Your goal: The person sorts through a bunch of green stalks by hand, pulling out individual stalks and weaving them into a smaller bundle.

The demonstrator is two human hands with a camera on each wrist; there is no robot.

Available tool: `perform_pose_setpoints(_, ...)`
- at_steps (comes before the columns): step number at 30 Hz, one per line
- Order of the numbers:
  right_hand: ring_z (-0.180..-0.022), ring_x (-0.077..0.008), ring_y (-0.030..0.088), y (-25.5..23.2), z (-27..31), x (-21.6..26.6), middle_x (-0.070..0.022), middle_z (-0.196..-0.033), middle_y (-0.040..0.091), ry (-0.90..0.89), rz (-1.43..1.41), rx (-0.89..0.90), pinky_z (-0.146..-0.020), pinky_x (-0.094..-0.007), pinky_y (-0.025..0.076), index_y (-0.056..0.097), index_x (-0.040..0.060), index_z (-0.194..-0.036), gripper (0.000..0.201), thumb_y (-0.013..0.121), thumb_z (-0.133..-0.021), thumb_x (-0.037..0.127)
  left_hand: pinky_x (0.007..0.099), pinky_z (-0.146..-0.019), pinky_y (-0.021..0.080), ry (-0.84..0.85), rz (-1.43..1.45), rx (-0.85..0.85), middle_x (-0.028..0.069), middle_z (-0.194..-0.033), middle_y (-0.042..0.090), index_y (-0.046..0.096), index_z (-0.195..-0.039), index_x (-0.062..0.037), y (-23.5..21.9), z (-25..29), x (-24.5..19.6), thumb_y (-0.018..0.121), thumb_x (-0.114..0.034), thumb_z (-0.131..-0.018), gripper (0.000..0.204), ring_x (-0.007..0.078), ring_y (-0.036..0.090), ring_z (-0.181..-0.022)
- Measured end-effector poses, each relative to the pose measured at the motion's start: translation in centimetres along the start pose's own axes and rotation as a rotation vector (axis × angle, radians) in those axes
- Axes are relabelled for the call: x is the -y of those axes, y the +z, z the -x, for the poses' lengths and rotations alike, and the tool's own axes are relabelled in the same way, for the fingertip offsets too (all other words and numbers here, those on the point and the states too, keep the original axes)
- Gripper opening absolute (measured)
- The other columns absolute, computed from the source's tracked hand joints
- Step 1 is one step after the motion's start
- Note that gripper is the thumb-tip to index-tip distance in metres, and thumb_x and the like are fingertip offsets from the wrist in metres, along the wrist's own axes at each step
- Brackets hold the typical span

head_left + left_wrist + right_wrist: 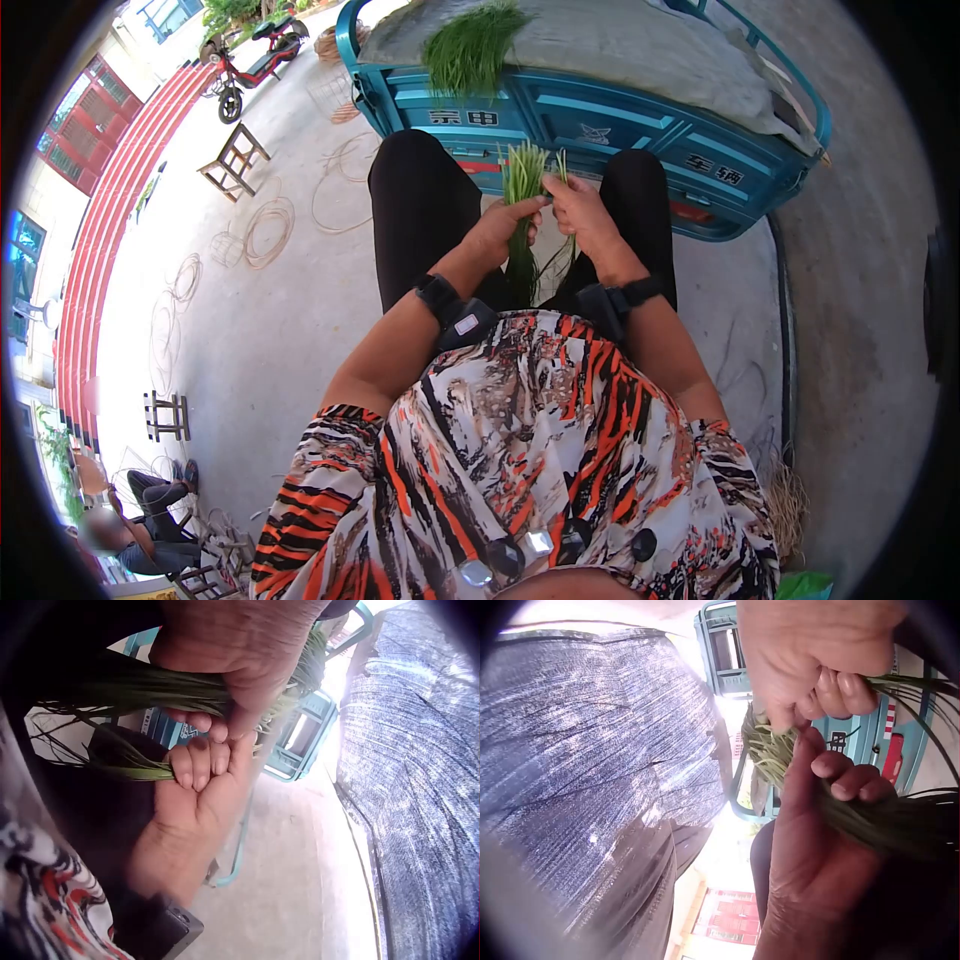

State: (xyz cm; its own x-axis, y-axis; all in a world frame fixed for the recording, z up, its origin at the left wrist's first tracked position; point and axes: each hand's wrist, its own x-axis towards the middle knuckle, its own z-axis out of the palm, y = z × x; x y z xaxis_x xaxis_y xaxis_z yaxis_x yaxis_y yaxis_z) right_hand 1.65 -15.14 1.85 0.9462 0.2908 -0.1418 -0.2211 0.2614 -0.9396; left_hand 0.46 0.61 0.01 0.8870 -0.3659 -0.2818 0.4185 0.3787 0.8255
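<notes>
My left hand [497,228] grips a thick bunch of chives [522,178], long thin green leaves with pale cut-looking ends pointing up and away from me. The dark leaf tips [135,686] trail back toward my lap. Right beside it, my right hand [588,215] pinches a few thin strands [142,771], their ends standing above the fingers. Both hands meet over the gap between my knees, with thumb and fingertips close together at the bunch. In the right wrist view, the pale ends [769,754] show just past the left thumb.
A blue cargo tricycle [600,110] stands just ahead of my knees. On its grey cover [620,50] lies a pile of similar greens [475,45]. To the left are a wooden stool [232,163], coiled strips [268,232], a red scooter [255,65] and a seated person [150,530].
</notes>
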Motion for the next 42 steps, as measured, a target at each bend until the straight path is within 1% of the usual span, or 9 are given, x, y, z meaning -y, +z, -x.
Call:
perform_pose_setpoints(6,-0.04,-0.0043,0.034,-0.5,-1.0,-1.1,0.0044,-0.058,0.039,0.0,0.037,-0.159,-0.034,-0.0191,0.025,0.051,0.0126,-0.08,0.018,0.053,-0.083,0.031,0.0281,-0.051,0.044,-0.018,0.001,-0.182,0.0023,-0.071,0.056,0.059,-0.088,-0.0064,-0.2,-0.6,0.5,0.064,-0.024,-0.081,0.02,0.0133,0.052,-0.056)
perform_pose_setpoints(7,-0.046,-0.0062,0.04,0.2,-0.8,-0.6,0.0028,-0.06,0.042,-0.068,0.054,-0.264,-0.038,-0.0201,0.03,0.05,0.0122,-0.079,0.019,0.051,-0.085,0.03,0.0286,-0.052,0.044,0.023,-0.025,-0.175,0.0041,-0.075,0.059,0.059,-0.09,-0.0053,-0.5,-0.8,0.7,0.063,-0.025,-0.081,0.022,0.015,0.054,-0.058)
perform_pose_setpoints(10,-0.073,-0.0168,0.059,-0.6,-1.1,-0.8,-0.0033,-0.076,0.055,-0.184,-0.17,-0.221,-0.057,-0.0286,0.044,0.049,0.0086,-0.087,0.021,0.046,-0.09,0.029,0.0291,-0.059,0.047,0.123,-0.041,-0.119,0.0079,-0.08,0.061,0.059,-0.095,-0.0034,-0.7,-0.8,1.0,0.057,-0.026,-0.085,0.025,0.0173,0.06,-0.067)
perform_pose_setpoints(11,-0.065,-0.0131,0.055,-0.3,-0.8,-0.6,-0.0007,-0.072,0.051,-0.157,-0.265,-0.289,-0.054,-0.0271,0.042,0.049,0.0085,-0.09,0.021,0.047,-0.091,0.03,0.0286,-0.057,0.047,0.142,-0.053,-0.121,0.0078,-0.078,0.06,0.059,-0.094,-0.0036,-0.8,-1.0,1.2,0.058,-0.027,-0.085,0.025,0.0174,0.059,-0.063)
perform_pose_setpoints(13,-0.05,-0.0067,0.045,-1.8,-0.9,-0.6,0.0035,-0.062,0.043,-0.11,-0.275,-0.038,-0.045,-0.0227,0.036,0.05,0.0089,-0.092,0.022,0.048,-0.091,0.031,0.0276,-0.052,0.045,0.148,-0.125,-0.116,0.0067,-0.073,0.059,0.058,-0.093,-0.0038,-0.4,-0.4,0.6,0.058,-0.027,-0.084,0.025,0.0166,0.057,-0.058)
perform_pose_setpoints(19,-0.036,-0.0021,0.027,0.5,-0.1,0.1,0.0077,-0.051,0.031,0.102,0.068,-0.068,-0.032,-0.019,0.019,0.051,0.012,-0.089,0.017,0.056,-0.087,0.028,0.0254,-0.045,0.04,0.096,-0.16,-0.009,0.004,-0.067,0.056,0.058,-0.091,-0.0051,0.2,-0.3,0.7,0.059,-0.027,-0.084,0.023,0.0127,0.051,-0.049)
perform_pose_setpoints(39,-0.037,-0.0032,0.026,-0.2,-0.2,-0.5,0.0077,-0.053,0.033,0.034,0.035,-0.154,-0.034,-0.0207,0.02,0.054,0.0115,-0.087,0.018,0.055,-0.087,0.03,0.026,-0.05,0.041,0.104,-0.134,-0.152,0.004,-0.081,0.061,0.056,-0.098,-0.0061,-0.3,-0.4,0.6,0.057,-0.026,-0.084,0.024,0.011,0.05,-0.058)
perform_pose_setpoints(40,-0.041,-0.0067,0.035,-0.8,-0.4,-0.5,0.0046,-0.058,0.039,0.01,-0.042,-0.058,-0.038,-0.0221,0.03,0.053,0.0107,-0.086,0.018,0.052,-0.088,0.029,0.0252,-0.049,0.041,0.078,-0.114,-0.167,0.0053,-0.082,0.061,0.056,-0.098,-0.0062,-0.2,-0.4,0.4,0.058,-0.024,-0.084,0.023,0.0114,0.05,-0.056)
perform_pose_setpoints(42,-0.047,-0.0103,0.041,-0.6,-1.0,-1.0,0.002,-0.063,0.043,-0.117,-0.143,-0.227,-0.044,-0.0247,0.036,0.052,0.0103,-0.087,0.018,0.05,-0.089,0.028,0.0266,-0.05,0.044,0.083,-0.07,-0.162,0.0071,-0.082,0.061,0.054,-0.097,-0.0051,-0.1,0.0,0.0,0.058,-0.022,-0.084,0.022,0.0139,0.054,-0.058)
